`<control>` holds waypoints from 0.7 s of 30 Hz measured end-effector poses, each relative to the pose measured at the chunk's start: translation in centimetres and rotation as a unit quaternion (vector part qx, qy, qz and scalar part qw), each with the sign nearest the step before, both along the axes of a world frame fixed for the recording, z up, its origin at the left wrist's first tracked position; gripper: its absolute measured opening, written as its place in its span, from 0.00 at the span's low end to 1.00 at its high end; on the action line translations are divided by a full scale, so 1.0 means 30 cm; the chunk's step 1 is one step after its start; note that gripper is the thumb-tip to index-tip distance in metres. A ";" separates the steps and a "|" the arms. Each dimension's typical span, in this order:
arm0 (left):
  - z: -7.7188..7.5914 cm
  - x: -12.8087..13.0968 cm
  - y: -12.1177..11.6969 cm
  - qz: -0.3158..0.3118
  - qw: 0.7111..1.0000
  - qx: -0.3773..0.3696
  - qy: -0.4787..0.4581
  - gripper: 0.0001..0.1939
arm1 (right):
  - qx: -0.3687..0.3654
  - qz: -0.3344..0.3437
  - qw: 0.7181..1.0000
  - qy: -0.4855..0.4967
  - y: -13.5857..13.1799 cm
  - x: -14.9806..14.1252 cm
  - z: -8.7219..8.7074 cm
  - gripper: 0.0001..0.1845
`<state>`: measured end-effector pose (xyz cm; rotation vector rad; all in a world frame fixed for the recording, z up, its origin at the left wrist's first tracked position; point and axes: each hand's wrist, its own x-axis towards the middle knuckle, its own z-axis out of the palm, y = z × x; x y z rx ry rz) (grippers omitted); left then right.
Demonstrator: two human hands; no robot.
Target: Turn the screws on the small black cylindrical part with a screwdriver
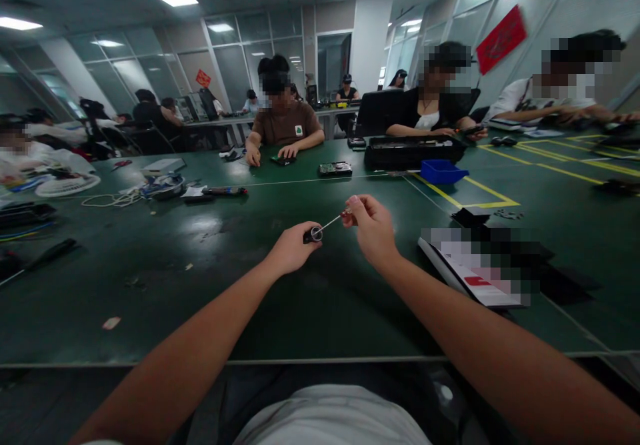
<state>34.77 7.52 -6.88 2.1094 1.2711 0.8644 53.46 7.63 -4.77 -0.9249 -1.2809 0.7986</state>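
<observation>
My left hand (pixel 294 248) is closed round a small dark part with a round silver end (pixel 315 233), held just above the green table (pixel 210 285). My right hand (pixel 373 228) pinches a thin screwdriver (pixel 331 223) by its reddish handle. The metal shaft runs down and left, and its tip meets the small part. Both arms reach out from the table's near edge.
A flat blurred device (pixel 477 268) lies to the right of my hands. Farther off are a blue bin (pixel 443 171), a black tray (pixel 413 151), a small circuit board (pixel 335 169) and cables (pixel 125 197). Several people sit around the table; paper scraps lie at left.
</observation>
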 end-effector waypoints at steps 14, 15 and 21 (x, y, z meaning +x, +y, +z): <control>0.009 -0.026 -0.017 0.031 0.999 0.003 -0.032 0.16 | 0.021 -0.031 0.997 -0.060 -0.021 0.005 0.008 0.14; 0.008 -0.028 -0.016 0.035 0.999 0.004 -0.035 0.17 | 0.020 -0.028 0.997 -0.066 -0.019 0.004 0.007 0.14; 0.004 -0.034 -0.010 0.049 0.998 0.014 -0.036 0.18 | 0.028 -0.022 0.995 -0.097 -0.016 -0.003 -0.002 0.15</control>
